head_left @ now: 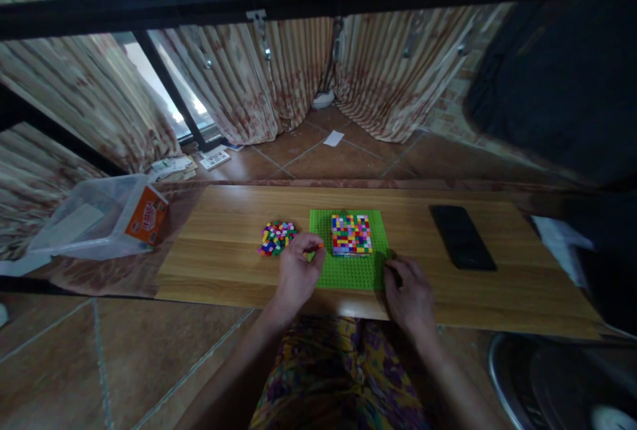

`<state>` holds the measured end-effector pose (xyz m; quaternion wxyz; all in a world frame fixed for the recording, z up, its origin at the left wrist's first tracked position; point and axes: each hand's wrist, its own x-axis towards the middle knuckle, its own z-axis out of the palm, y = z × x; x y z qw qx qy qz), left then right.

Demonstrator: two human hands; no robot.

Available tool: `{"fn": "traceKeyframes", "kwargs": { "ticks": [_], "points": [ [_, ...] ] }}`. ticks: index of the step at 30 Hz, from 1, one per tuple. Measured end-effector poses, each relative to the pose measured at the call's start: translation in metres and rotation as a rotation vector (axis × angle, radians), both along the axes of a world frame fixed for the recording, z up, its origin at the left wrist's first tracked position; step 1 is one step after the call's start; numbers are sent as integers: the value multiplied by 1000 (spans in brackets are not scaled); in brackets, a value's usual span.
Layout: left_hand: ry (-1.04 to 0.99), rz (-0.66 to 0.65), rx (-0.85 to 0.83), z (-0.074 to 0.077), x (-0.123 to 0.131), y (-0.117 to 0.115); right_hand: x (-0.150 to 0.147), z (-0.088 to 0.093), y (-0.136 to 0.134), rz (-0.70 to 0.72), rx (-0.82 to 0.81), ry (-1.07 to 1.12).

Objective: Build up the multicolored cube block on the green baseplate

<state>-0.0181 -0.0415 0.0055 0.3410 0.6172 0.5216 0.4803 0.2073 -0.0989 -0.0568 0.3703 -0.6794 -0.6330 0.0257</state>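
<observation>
dim all over, white light through the window (149,78), upper left, dark right side, small shine on the table (229,231), stretched, blurry edges

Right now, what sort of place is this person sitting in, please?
Probably a room in a home, though I cannot tell which one: long patterned curtains hang ahead, the floor is tiled, and a toy brick stack stands on the wooden table.

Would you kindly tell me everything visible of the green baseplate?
The green baseplate is a squarish, studded, plastic-looking sheet lying flat on the wooden table. A multicoloured brick block sits on it, nearer its far edge. The left hand partly covers its left edge; the right hand is at its near right corner, contact unclear.
</observation>
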Motion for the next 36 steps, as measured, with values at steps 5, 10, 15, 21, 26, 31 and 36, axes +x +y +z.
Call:
{"fn": "traceKeyframes", "kwargs": {
  "ticks": [5,10,15,21,26,31,36],
  "points": [
    [32,-26,34,0,18,12,-2,3,-1,-5,-28,32],
    [249,-19,114,7,27,16,-3,5,-1,5,-32,43],
    [345,-19,146,9,31,21,-3,5,-1,-6,-33,55],
    [382,9,176,8,35,22,-3,5,-1,-10,-45,55],
    [312,53,145,10,42,21,-2,4,-2,-1,-45,50],
    [173,87,78,5,43,20,-2,5,-2,-5,-49,45],
    [179,62,102,-1,39,16,-2,6,-1,-1,-31,41]
  ]
}}
